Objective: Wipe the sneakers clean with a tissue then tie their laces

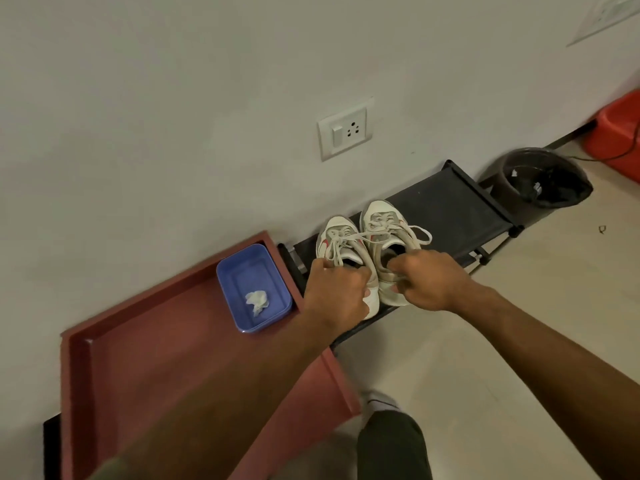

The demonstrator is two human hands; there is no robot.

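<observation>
Clearly at the lace-tying step: pale cream low-top sneakers (367,251) side by side on the black fabric shoe rack (446,202), crumpled white tissue (257,301) dropped in the blue plastic tub (242,271). Best done with both loose white laces (349,242) drawn evenly taut before looping. Left hand (337,292) curled, pinching a lace end; right hand (427,278) curled at the collar, contents not discernible.

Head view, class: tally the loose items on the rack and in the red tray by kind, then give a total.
Sneakers: 2, left sneaker and right sneaker
Blue tub: 1
Crumpled tissue: 1
Total: 4
</observation>
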